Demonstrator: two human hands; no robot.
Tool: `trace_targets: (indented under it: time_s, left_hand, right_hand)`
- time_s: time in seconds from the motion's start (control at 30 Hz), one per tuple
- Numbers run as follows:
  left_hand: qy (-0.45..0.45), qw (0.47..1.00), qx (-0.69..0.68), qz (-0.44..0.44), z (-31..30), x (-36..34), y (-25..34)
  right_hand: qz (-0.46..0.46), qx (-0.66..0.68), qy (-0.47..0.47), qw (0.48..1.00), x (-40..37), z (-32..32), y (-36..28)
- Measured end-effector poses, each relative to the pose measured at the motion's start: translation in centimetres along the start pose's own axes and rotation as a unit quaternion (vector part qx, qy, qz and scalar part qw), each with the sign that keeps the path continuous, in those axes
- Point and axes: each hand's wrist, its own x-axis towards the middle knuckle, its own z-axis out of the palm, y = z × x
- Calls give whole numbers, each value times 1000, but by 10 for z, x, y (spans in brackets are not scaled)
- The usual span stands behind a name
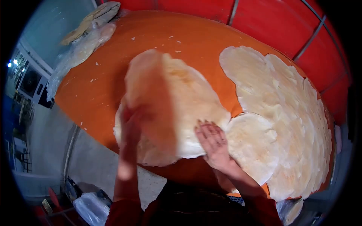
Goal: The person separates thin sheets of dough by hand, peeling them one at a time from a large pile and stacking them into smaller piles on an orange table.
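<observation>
Tabletop point(98, 86): left hand point(130, 126) grips flatbread point(151, 90), right hand point(213, 141) flat on stack point(194, 101).

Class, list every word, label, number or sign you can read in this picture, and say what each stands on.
No text can be read anywhere.
The raised sheet in the left hand, the stack under the right hand, the orange table and the red wall bear no writing.
Dark things at far left are too blurred to tell.

Single view, head-worn. Looks forward and steeply down onto orange table point(98, 86), close. Fisheye: round frame, dark corners, edges bent. Left hand point(130, 126) and right hand point(213, 142) enter from bottom centre; room floor at left edge.
</observation>
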Motion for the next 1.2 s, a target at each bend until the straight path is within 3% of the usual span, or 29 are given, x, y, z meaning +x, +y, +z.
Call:
trace_targets:
  time_s: [0.07, 0.13, 0.17, 0.2, 0.23, 0.37, 0.4, 0.5, 0.53, 0.6, 0.7, 0.73, 0.83, 0.9, 0.93, 0.97, 1.0, 1.03, 1.1, 1.2]
  left_hand:
    - [59, 997, 14, 44, -55, -12, -13]
    - [82, 990, 117, 6, -104, -32, -41]
    - [14, 980, 196, 12, -143, -52, -65]
    - [57, 956, 283, -39, -179, -57, -119]
    - [151, 957, 246, 36, -150, -67, -113]
    - [172, 935, 301, -75, -144, -77, -96]
    - [179, 920, 334, -96, -142, -75, -93]
    - [219, 831, 506, 65, -131, -75, -98]
    - [212, 822, 527, 46, -135, -75, -101]
    - [145, 799, 577, 88, -170, -73, -113]
    - [83, 758, 629, 151, -161, -56, -85]
    - [81, 726, 632, 258, -158, -50, -80]
    - [72, 873, 481, 33, -86, -51, -39]
    - [-142, 906, 386, 101, -54, -51, -65]
    - [-208, 929, 304, 40, -23, -61, -78]
    - [-321, 866, 381, 35, 16, -73, -70]
    - [-331, 897, 236, -174, 47, -94, -73]
    - [-389, 892, 151, -174, 53, -111, -120]
    - [-439, 833, 95, -323, 84, -131, -160]
    - [-358, 793, -153, -469, 120, -148, -166]
  right_hand:
    - [-76, -9, -6, 997, 20, 37, -15]
    - [-115, -12, -26, 993, 13, 93, -27]
    - [-125, -8, -38, 991, 2, 117, -31]
    - [-129, -9, -38, 991, -14, 138, -32]
    - [-132, -12, -37, 991, -19, 146, -32]
    - [-90, 33, -41, 995, -9, 122, -34]
    - [-85, 40, 4, 996, -2, 112, -37]
    - [-88, 23, -45, 995, -27, 134, -32]
    - [-72, 56, -57, 994, -26, 133, -31]
    - [-35, 124, -86, 988, -26, 126, -31]
    - [60, 94, -125, 986, -46, 86, -31]
    - [64, 23, -114, 991, -61, 66, -25]
    - [237, -186, -207, 931, -120, 47, -19]
    - [319, -60, -163, 932, -153, 35, -8]
    - [388, 48, -149, 908, -150, 13, -4]
    - [406, 41, -154, 900, -147, 4, -5]
    - [424, 33, -159, 891, -146, -3, -6]
    - [442, 24, -165, 881, -147, -6, -7]
    - [439, 90, -63, 892, -152, 9, -9]
    - [441, 82, -26, 894, -152, 7, -12]
